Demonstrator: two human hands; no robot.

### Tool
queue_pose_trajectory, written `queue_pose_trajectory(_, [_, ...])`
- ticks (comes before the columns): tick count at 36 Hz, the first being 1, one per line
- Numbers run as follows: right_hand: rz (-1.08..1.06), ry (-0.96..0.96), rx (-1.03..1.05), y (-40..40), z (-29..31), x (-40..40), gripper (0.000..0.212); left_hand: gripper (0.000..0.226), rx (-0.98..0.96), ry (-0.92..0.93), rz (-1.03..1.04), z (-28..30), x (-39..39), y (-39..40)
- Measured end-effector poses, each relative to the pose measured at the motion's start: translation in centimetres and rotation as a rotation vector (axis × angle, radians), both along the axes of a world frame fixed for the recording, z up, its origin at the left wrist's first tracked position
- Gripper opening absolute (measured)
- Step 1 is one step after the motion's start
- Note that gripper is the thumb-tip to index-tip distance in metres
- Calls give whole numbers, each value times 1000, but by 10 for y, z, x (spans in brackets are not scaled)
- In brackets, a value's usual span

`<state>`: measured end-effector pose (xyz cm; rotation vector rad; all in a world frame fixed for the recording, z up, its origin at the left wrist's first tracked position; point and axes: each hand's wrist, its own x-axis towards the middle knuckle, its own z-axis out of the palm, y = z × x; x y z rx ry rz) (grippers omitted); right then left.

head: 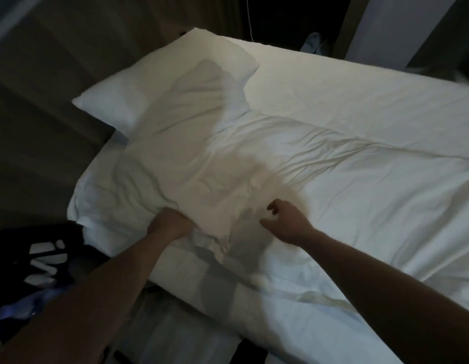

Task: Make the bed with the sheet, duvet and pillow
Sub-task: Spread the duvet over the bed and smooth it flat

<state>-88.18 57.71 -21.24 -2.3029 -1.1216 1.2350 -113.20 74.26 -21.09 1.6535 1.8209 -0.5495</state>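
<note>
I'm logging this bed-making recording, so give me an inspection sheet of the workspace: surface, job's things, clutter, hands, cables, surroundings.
Surface: bed, covered in white bedding.
Job's things: pillow at the far left corner; duvet spread out, wrinkled at the pillow end; the sheet cannot be told apart from it.
Clutter: dark bag with white lettering beside the bed.
Hands: left hand grips the duvet's near edge; right hand hovers just above it, fingers loosely curled, holding nothing.
Cables: thin white cable hanging behind the bed.
Surroundings: dim room; pale, blurred object beyond the bed.

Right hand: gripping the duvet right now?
No. The right hand hovers with loosely curled fingers holding nothing, while the left hand grips the bunched duvet.
</note>
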Motion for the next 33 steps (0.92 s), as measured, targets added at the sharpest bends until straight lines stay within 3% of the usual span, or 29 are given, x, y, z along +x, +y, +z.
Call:
queue_pose_trajectory(2, [20,-69,-64,-28,-14,-1,59,73,165,50,-40,5,3,21])
queue_pose_trajectory(5, [17,-259,-151,-77,-31,-3,78,64,481,21,34,23,6,48])
queue_pose_trajectory(7, [11,-355,-199,-109,-42,-6,90,69,654,-90,297,28,4,64])
queue_pose_trajectory(10, [68,-415,-267,-145,-63,-11,97,128,405,-137,583,16,-4,75])
queue_pose_trajectory(12, [84,-498,-313,-160,-78,-11,90,146,257,-168,619,-7,-12,74])
queue_pose_trajectory(13, [80,-537,-328,-165,-83,-10,85,145,216,-198,614,-15,-17,72])
queue_pose_trajectory(15, [64,-568,-320,-175,-94,-3,72,117,199,-235,497,-22,-19,66])
queue_pose_trajectory(18, [85,-475,-245,-182,-98,8,51,77,319,-100,227,-11,-28,66])
queue_pose_trajectory(21, [103,-349,-161,-183,-85,19,36,64,499,-107,133,15,-51,67])
queue_pose_trajectory(23, [68,-328,-115,-192,-72,22,30,68,572,-157,104,27,-68,57])
queue_pose_trajectory(26, [-21,-303,-28,-228,-62,23,40,61,614,-150,54,30,-87,38])
queue_pose_trajectory(28, [-37,-300,-34,-245,-61,20,50,63,517,-14,9,24,-96,26])
queue_pose_trajectory(31, [-95,-259,-149,-243,-63,13,52,70,129,124,15,11,-98,15])
queue_pose_trajectory(33, [-72,-229,-216,-233,-65,8,49,56,-111,158,48,8,-91,16])
